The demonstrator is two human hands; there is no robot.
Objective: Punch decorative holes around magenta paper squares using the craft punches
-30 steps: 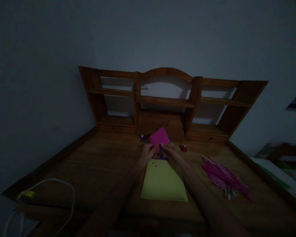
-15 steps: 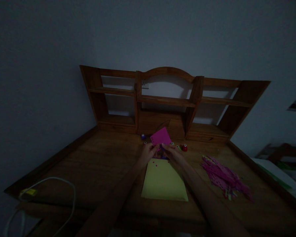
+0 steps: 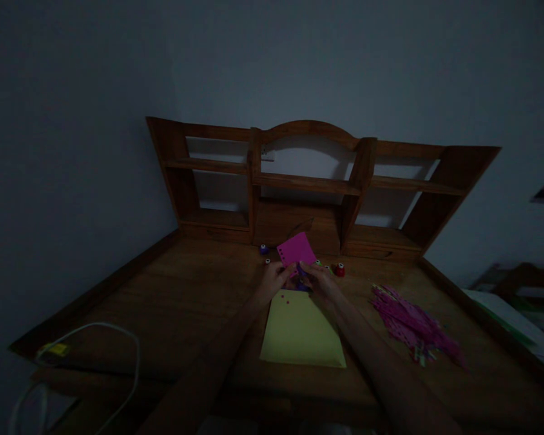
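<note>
Above the desk, my left hand [image 3: 273,279] grips a pink sheet of paper [image 3: 297,248] with a row of punched holes along its left edge. My right hand [image 3: 318,280] is closed on a small purple craft punch [image 3: 301,284] at the paper's lower edge. Under and in front of both hands lies a yellow sheet [image 3: 301,332], with a few tiny pink cut-outs [image 3: 285,299] near its top left. More small punches stand behind the hands: a purple one [image 3: 263,249], a red one [image 3: 340,270] and green ones [image 3: 327,268], partly hidden.
A heap of pink punched paper strips [image 3: 412,323] lies on the right of the wooden desk [image 3: 176,290]. Shelves [image 3: 306,184] rise along the back. At the front left are a white cable [image 3: 136,350] and a yellow object [image 3: 57,350].
My hands stay almost in place. The purple punch shows more clearly between them now, and the pink sheet has shifted very slightly.
</note>
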